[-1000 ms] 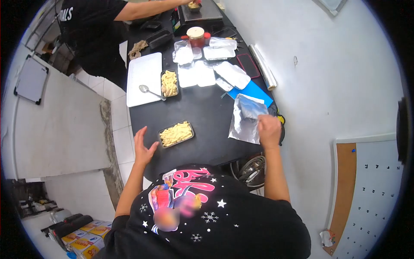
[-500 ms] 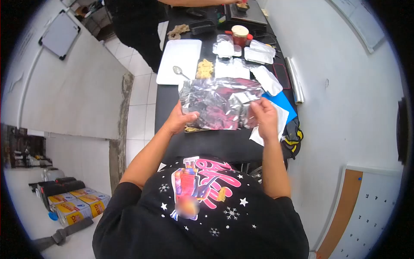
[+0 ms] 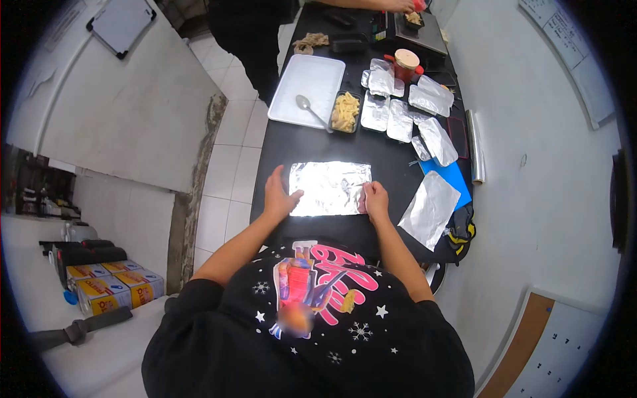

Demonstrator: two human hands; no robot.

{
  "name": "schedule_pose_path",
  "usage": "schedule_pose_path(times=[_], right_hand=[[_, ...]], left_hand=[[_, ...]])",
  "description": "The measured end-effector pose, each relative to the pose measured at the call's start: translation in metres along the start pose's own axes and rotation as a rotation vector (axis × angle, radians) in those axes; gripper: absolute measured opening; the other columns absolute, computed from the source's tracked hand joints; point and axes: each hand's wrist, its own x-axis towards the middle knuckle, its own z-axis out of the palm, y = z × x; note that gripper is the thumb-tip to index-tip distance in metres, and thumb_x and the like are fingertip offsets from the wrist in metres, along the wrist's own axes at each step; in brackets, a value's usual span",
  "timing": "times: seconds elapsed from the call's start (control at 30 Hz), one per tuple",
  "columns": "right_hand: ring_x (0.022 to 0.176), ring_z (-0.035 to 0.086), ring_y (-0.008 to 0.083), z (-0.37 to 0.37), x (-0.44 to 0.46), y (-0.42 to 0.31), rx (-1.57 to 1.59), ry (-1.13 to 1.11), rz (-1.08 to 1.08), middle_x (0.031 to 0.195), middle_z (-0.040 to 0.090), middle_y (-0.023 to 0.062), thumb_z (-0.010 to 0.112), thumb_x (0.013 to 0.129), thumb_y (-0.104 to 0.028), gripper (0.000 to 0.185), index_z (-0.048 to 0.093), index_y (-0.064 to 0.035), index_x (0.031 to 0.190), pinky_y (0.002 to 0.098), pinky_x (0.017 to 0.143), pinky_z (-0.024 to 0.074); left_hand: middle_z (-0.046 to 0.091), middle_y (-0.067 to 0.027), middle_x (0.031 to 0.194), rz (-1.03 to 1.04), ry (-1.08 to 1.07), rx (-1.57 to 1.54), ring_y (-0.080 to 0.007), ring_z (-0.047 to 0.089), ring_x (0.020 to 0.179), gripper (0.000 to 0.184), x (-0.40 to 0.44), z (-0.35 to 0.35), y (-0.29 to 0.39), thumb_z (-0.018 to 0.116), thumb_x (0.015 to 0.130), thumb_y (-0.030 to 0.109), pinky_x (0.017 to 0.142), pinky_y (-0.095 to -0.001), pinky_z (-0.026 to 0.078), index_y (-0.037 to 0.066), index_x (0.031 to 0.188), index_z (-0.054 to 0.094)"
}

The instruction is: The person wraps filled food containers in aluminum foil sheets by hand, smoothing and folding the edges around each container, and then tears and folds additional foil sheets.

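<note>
A sheet of aluminum foil (image 3: pixel 330 189) lies roughly level in front of me; whatever is under it is hidden. My left hand (image 3: pixel 280 194) is at its left edge, fingers stretched apart and the thumb touching the foil. At the right edge, my right hand (image 3: pixel 375 201) has its fingers closed on the foil. Beyond the sheet stands an uncovered black container of yellow pasta (image 3: pixel 346 111). Beside it, a metal spoon (image 3: pixel 304 103) rests on a white tray (image 3: pixel 282 109).
Several foil-covered containers (image 3: pixel 431 96) sit at the back right by a lidded red jar (image 3: pixel 406 64). A loose foil sheet (image 3: pixel 430 209) overlaps a blue item (image 3: pixel 451 182). A foil roll (image 3: pixel 476 146) lies along the wall. Another person's hand (image 3: pixel 398 5) is over a scale (image 3: pixel 424 33).
The foil, tilted up between both hands before, has come down and lies flatter. My left hand's fingers have spread from its edge. The view has shifted, showing the pasta container fully.
</note>
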Motion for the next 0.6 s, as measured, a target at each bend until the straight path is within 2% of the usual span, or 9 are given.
schedule_pose_path(times=[0.03,0.13,0.17,0.27,0.3,0.4,0.43,0.5,0.6], right_hand=[[0.043,0.046,0.0112,0.001,-0.001,-0.001,0.019,-0.001,-0.003,0.057,0.050,0.0028,0.055,0.091,-0.016,0.019,0.055,-0.0023,0.078,0.0280,0.037,0.0365],[0.042,0.044,0.0084,0.004,-0.003,-0.002,0.035,0.024,-0.020,0.054,0.047,0.0002,0.055,0.091,-0.017,0.022,0.053,-0.0038,0.074,0.0262,0.036,0.0335],[0.042,0.044,0.0084,0.004,-0.005,-0.003,0.013,0.050,-0.033,0.054,0.046,0.0002,0.055,0.091,-0.016,0.022,0.053,-0.0038,0.073,0.0261,0.036,0.0335],[0.043,0.044,0.0078,0.003,-0.005,0.002,-0.001,0.075,-0.039,0.055,0.046,-0.0002,0.055,0.091,-0.016,0.022,0.054,-0.0035,0.073,0.0261,0.037,0.0341],[0.044,0.044,0.0075,0.002,-0.004,0.006,0.004,0.075,-0.035,0.055,0.046,-0.0003,0.055,0.091,-0.016,0.022,0.054,-0.0034,0.073,0.0261,0.038,0.0345],[0.048,0.054,0.0165,-0.002,0.002,0.021,-0.198,0.130,-0.166,0.057,0.053,0.0062,0.057,0.089,-0.018,0.018,0.057,-0.0003,0.083,0.0340,0.042,0.0443],[0.055,0.056,0.0191,-0.004,0.007,0.030,-0.245,0.131,-0.157,0.062,0.055,0.0084,0.058,0.089,-0.018,0.018,0.057,-0.0004,0.086,0.0357,0.049,0.0459],[0.070,0.061,0.0244,-0.006,0.012,0.036,-0.340,0.133,-0.139,0.074,0.060,0.0127,0.059,0.087,-0.019,0.019,0.058,-0.0006,0.092,0.0391,0.063,0.0492],[0.096,0.058,0.0318,-0.002,-0.001,0.021,-0.567,0.369,-0.442,0.099,0.059,0.0180,0.060,0.083,-0.019,0.025,0.057,-0.0026,0.102,0.0418,0.081,0.0451]], left_hand=[[0.053,-0.0190,0.114,0.149,0.023,0.048,-0.0337,0.049,0.111,0.070,0.001,-0.001,0.002,0.077,0.065,0.014,0.094,-0.0440,0.040,0.005,0.126,0.045],[0.053,-0.0161,0.118,0.546,-0.063,0.049,-0.0350,0.049,0.110,0.058,0.014,0.010,0.008,0.074,0.067,0.011,0.094,-0.0435,0.039,0.005,0.120,0.051],[0.050,-0.0138,0.123,0.594,-0.160,0.006,-0.0349,0.046,0.116,0.051,0.018,0.018,0.008,0.073,0.070,0.013,0.097,-0.0438,0.038,0.005,0.117,0.054],[0.049,-0.0138,0.126,0.740,-0.250,0.095,-0.0347,0.043,0.121,0.052,0.022,0.033,0.023,0.072,0.072,0.019,0.100,-0.0441,0.036,0.006,0.119,0.053],[0.046,-0.0140,0.131,0.732,-0.309,0.108,-0.0352,0.039,0.126,0.053,0.022,0.037,0.025,0.070,0.077,0.027,0.103,-0.0470,0.033,0.006,0.122,0.052],[0.042,-0.0147,0.135,0.729,-0.395,0.221,-0.0354,0.035,0.129,0.056,0.021,0.043,0.026,0.066,0.079,0.034,0.104,-0.0511,0.030,0.006,0.125,0.049],[0.039,-0.0145,0.137,0.727,-0.413,0.228,-0.0351,0.031,0.131,0.060,0.021,0.047,0.024,0.064,0.080,0.041,0.105,-0.0542,0.027,0.006,0.126,0.048],[0.039,-0.0140,0.137,0.721,-0.420,0.245,-0.0348,0.032,0.131,0.061,0.019,0.049,0.022,0.064,0.080,0.041,0.105,-0.0542,0.027,0.006,0.126,0.048],[0.039,-0.0133,0.138,0.715,-0.430,0.246,-0.0342,0.032,0.131,0.062,0.020,0.049,0.024,0.064,0.079,0.042,0.105,-0.0543,0.027,0.005,0.126,0.047]])
